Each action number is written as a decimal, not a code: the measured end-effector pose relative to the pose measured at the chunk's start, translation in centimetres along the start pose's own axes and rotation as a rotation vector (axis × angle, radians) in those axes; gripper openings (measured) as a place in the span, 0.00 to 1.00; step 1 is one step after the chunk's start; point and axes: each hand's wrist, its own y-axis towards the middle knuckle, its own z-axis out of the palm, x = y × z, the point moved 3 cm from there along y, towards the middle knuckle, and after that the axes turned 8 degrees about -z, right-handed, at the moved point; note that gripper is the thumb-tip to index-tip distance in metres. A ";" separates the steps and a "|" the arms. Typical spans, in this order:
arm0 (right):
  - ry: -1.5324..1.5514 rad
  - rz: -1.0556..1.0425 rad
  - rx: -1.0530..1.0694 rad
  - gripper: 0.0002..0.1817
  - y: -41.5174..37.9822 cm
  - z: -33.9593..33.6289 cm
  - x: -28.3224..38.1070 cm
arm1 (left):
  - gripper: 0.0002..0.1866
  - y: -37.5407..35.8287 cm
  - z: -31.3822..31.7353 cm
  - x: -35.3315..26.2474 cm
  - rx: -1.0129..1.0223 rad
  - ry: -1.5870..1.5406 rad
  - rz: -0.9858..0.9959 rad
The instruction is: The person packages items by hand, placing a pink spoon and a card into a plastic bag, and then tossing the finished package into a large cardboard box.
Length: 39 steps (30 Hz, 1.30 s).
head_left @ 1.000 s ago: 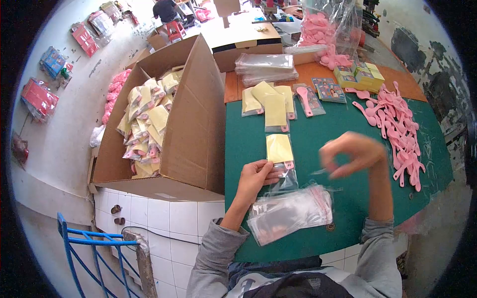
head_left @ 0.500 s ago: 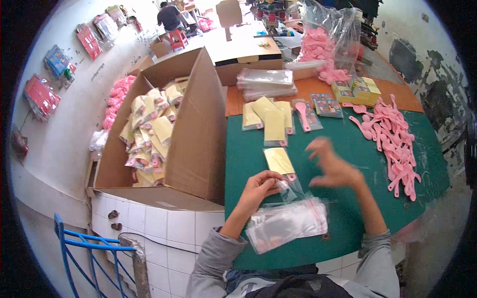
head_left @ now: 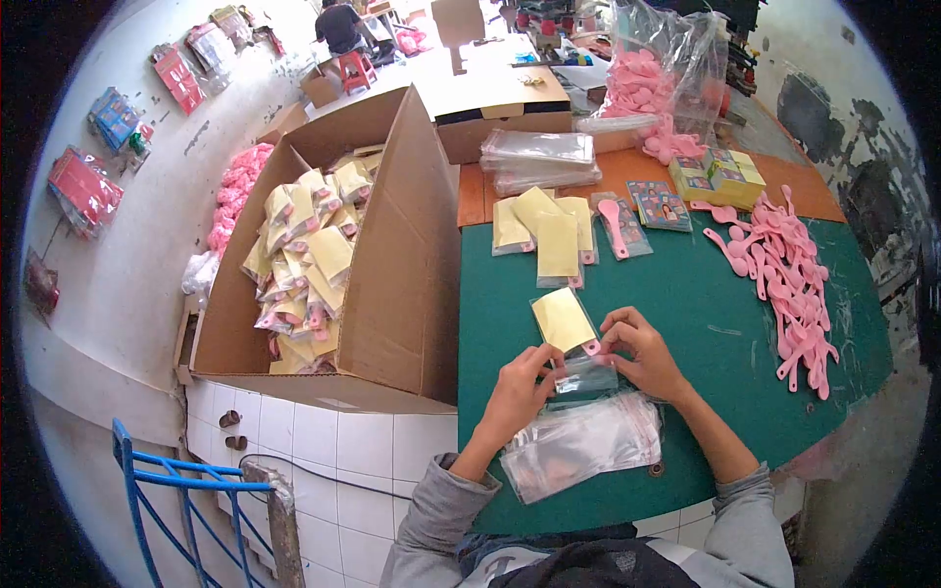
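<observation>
Between my hands lies a clear plastic bag (head_left: 585,375) with a yellow card (head_left: 563,319) and a pink spoon inside; only the spoon's handle end (head_left: 591,347) shows. My left hand (head_left: 522,385) pinches the bag's near left edge. My right hand (head_left: 641,355) has its fingers closed at the bag's right edge, beside the spoon handle. Just below, a stack of empty clear bags (head_left: 583,446) lies flat near the table's front edge. Beyond my hands sit several filled bags with yellow cards (head_left: 558,245), and a pink spoon (head_left: 613,227) on a printed card.
A large cardboard box (head_left: 392,255) full of packed bags stands left of the green table (head_left: 686,274). Loose pink spoons (head_left: 784,284) are heaped at the right. Card stacks (head_left: 720,178), more clear bags (head_left: 539,157) and a spoon sack (head_left: 657,78) line the back. A person (head_left: 338,27) sits far off.
My right hand has come down and left from above the table to the bag's right edge. My left hand still holds the bag. The whole view has shifted slightly.
</observation>
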 end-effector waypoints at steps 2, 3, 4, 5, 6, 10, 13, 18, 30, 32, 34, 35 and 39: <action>0.093 0.014 0.008 0.07 -0.2 0.1 -1.3 | 0.07 -0.1 -0.4 -0.3 -0.014 -0.008 -0.008; 0.137 0.025 0.019 0.06 -0.5 0.4 -2.1 | 0.06 0.0 -0.4 -0.4 -0.018 -0.013 -0.011; 0.182 0.037 0.029 0.06 -0.5 0.5 -2.3 | 0.06 0.1 -0.3 -0.3 -0.034 -0.020 -0.017; 0.330 0.161 0.006 0.05 -0.7 0.6 -2.5 | 0.06 0.1 -0.1 -0.2 -0.049 -0.027 -0.026; 0.479 0.283 -0.016 0.05 -0.8 0.9 -2.5 | 0.07 0.1 0.0 -0.1 -0.066 -0.034 -0.034; 0.518 0.404 -0.108 0.06 -0.7 1.8 -2.7 | 0.08 0.4 0.2 0.6 -0.090 -0.082 -0.120; 0.430 0.396 -0.183 0.06 -0.6 2.2 -2.7 | 0.09 0.5 0.3 1.0 -0.084 -0.073 -0.176; 0.385 0.407 -0.237 0.06 -0.3 2.2 -2.4 | 0.13 0.6 0.4 0.8 -0.147 -0.195 -0.249; 0.307 0.407 -0.177 0.13 -0.2 2.3 -1.9 | 0.20 0.5 0.2 1.2 -0.067 -0.189 -0.215; 0.197 0.344 -0.050 0.15 0.0 1.3 -1.7 | 0.23 0.4 -0.2 0.2 -0.083 -0.141 -0.173; -0.009 0.202 0.164 0.16 0.8 -1.5 -1.1 | 0.24 0.7 -0.8 -1.5 -0.102 -0.088 -0.077; -0.229 0.126 0.158 0.19 1.3 -3.6 -1.3 | 0.24 1.4 -1.3 -2.8 -0.122 -0.059 -0.004; -1.017 0.095 -0.059 0.25 3.6 -15.1 -7.5 | 0.25 6.2 -3.7 -4.9 -0.246 -0.008 0.092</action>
